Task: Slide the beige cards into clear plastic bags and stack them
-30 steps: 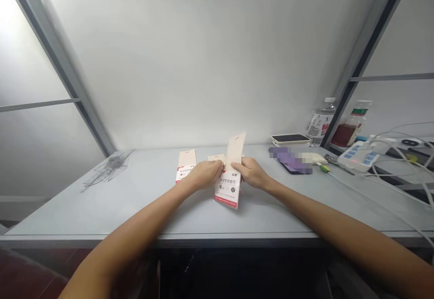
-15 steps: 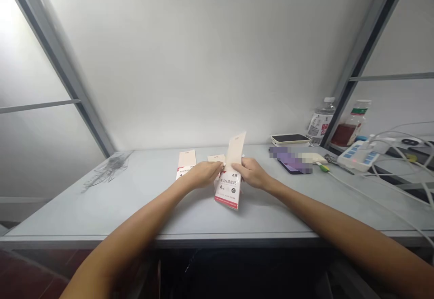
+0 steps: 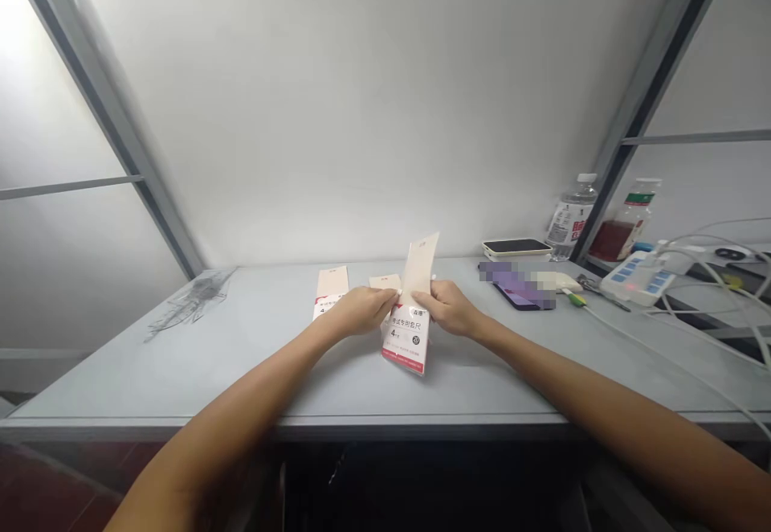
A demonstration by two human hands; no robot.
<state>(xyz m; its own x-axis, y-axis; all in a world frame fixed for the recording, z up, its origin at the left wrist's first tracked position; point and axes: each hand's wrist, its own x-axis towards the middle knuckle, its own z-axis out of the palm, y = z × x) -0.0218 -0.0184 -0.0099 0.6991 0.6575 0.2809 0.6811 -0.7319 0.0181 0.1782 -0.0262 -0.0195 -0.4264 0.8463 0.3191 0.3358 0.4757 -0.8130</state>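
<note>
A flat ruler set packet, cream above and white with a red band below, is held tilted above the desk. My right hand grips its right edge, thumb across the front. My left hand is closed at the left edge, its fingertips pinching the packet near the middle. A second packet of the same kind lies on the desk to the left, partly covered by my left hand. Behind the held one, the cream top of another packet shows; the rest is hidden.
At the right of the grey desk lie a white-edged phone and a purple phone, partly blurred. A water bottle, a jar of dark red contents and a power strip with tangled white cables stand beyond.
Both hands keep their grip on the packet. It has shifted very slightly to the right and turned a little; the other things stay put.
</note>
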